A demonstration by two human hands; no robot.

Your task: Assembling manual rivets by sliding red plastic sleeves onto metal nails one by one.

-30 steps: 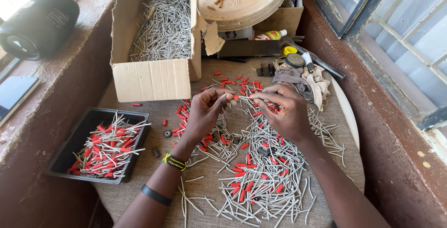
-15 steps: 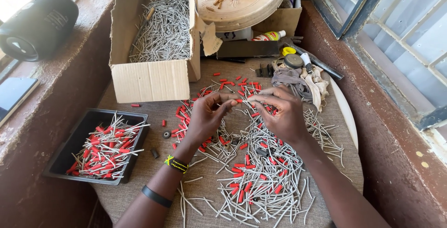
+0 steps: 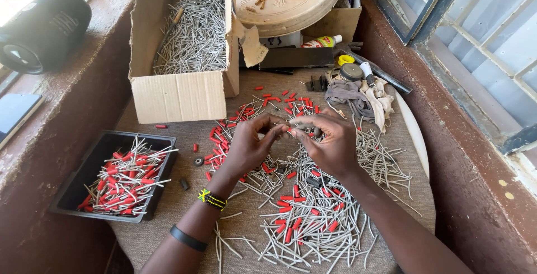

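Cloth-covered table (image 3: 168, 218): left hand (image 3: 249, 145) & right hand (image 3: 330, 142) pinch small grey pin (image 3: 291, 129), mostly hidden by fingertips, above pin pile (image 3: 313, 223).

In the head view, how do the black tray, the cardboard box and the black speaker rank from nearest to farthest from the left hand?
From the left hand:
1. Cardboard box, just up and to the left, full of grey sticks.
2. Black tray, farther left on the mat, holding red-tipped sticks.
3. Black speaker, far up-left on the ledge.
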